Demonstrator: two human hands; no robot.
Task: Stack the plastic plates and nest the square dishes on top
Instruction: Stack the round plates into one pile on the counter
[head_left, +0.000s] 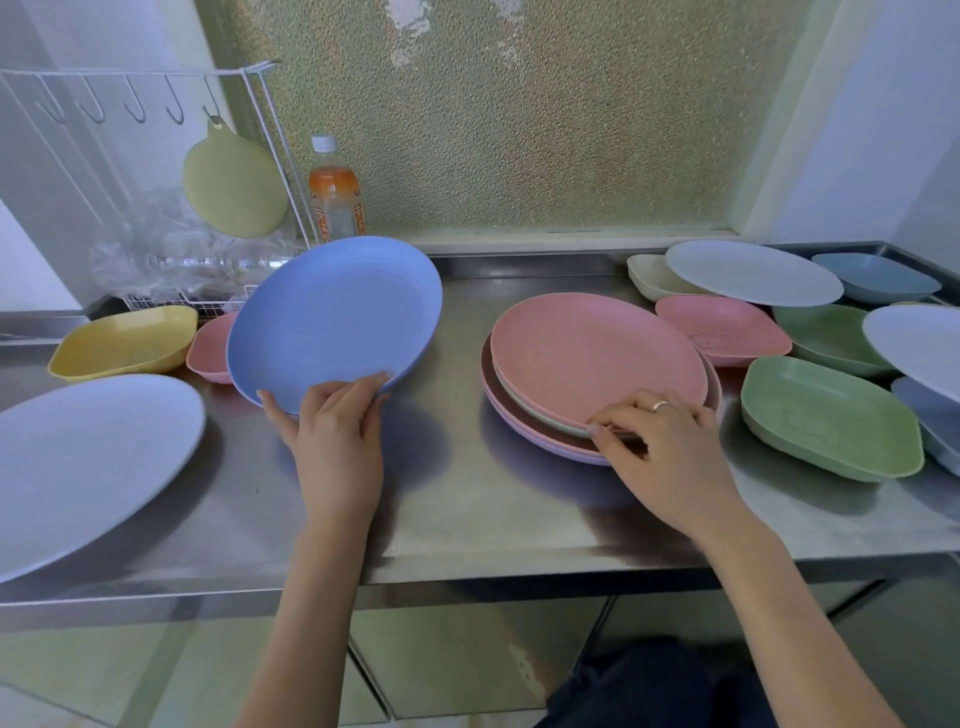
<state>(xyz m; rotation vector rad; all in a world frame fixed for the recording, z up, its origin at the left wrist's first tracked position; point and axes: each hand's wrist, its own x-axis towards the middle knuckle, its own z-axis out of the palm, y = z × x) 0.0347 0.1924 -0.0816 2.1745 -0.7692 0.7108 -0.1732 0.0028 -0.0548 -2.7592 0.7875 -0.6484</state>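
**Blue plate lifted, stack steadied**

Left hand (332, 421) gripping the near rim of the blue plate (335, 317), thumb on one side, fingers curled over the edge, plate tilted up off the worktop (467, 509). Right hand (657, 441) pinching the near rim of the plate stack (597, 374) just beside it: pink plate on top, a pale one under it, darker and lilac plates below, slightly out of line.

Probably light, stiff plastic with a matte, faintly grainy face; unlikely to break, but smooth enough to slide on steel or on each other. Best held at the rim, as now.

Left of the left hand: a pale plate (88, 467), a yellow square dish (124, 340) and a pink square dish (210, 348). Right of the right hand: green square dish (831, 415), another pink one (722, 327), more plates and dishes overlapping behind. All dishes seemingly empty; none nested yet.
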